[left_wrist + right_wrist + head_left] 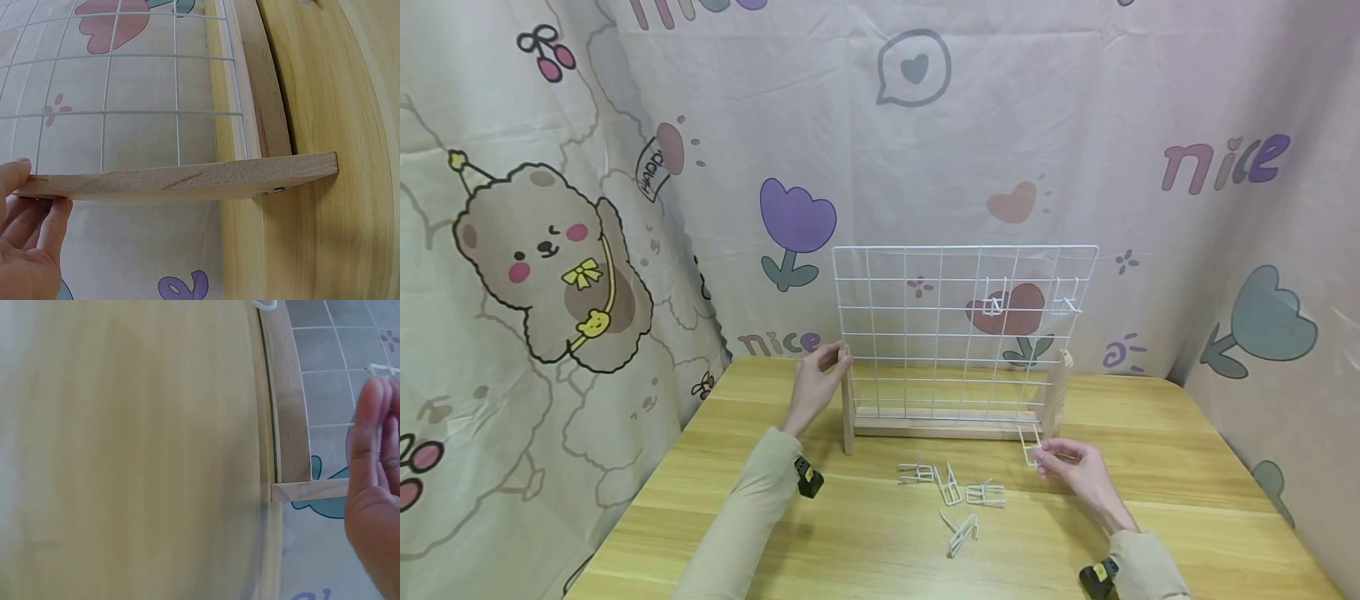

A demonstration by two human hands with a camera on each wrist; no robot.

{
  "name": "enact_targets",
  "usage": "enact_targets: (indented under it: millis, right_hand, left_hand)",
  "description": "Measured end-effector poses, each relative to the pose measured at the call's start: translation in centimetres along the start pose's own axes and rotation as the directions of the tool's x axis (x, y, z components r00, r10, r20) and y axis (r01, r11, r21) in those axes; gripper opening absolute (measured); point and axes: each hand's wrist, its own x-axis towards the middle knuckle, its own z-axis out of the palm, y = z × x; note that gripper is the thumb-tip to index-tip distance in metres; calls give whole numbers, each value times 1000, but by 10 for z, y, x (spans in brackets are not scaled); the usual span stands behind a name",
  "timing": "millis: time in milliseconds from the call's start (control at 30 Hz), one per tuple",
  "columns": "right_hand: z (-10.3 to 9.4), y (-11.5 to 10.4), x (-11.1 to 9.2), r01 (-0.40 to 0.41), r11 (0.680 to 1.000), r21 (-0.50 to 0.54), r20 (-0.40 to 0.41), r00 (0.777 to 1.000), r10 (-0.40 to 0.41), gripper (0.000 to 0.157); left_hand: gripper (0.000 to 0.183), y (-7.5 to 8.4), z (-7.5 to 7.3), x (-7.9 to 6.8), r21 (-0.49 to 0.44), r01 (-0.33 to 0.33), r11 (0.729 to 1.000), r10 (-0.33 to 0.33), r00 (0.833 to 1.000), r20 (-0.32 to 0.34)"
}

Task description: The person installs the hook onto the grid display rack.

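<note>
A white wire hook (1026, 448) is pinched between the thumb and fingertips of the right hand (1078, 473), just in front of the wooden base bar (940, 431) and near the right upright (1055, 396); whether the grid is touched by it cannot be told. The top of the left upright (847, 412) is gripped by the left hand (816, 385), with thumb and fingers clamped on opposite faces of the wood. The white wire grid (936, 335) is held upright between the two posts, and two hooks (993, 306) are hung on its upper right part. Four loose hooks (961, 533) are scattered on the surface (865, 542) in front. The held piece is judged to be light and stiff, not fragile, but thin and smooth enough to be twisted between the fingertips; it is best taken by its lower frame, with the upper ends left free. The stand is judged light enough to be shifted by a push, and is best steadied by a solid wooden post rather than the springy wires.
</note>
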Motion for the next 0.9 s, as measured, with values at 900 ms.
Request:
enact_targets:
  millis: [900]
  right_hand:
    - [25,-45,0,227,940,257,-52,974,-221,15]
  left_hand:
    - [41,1,0,0,0,20,1000,-20,1000,-1]
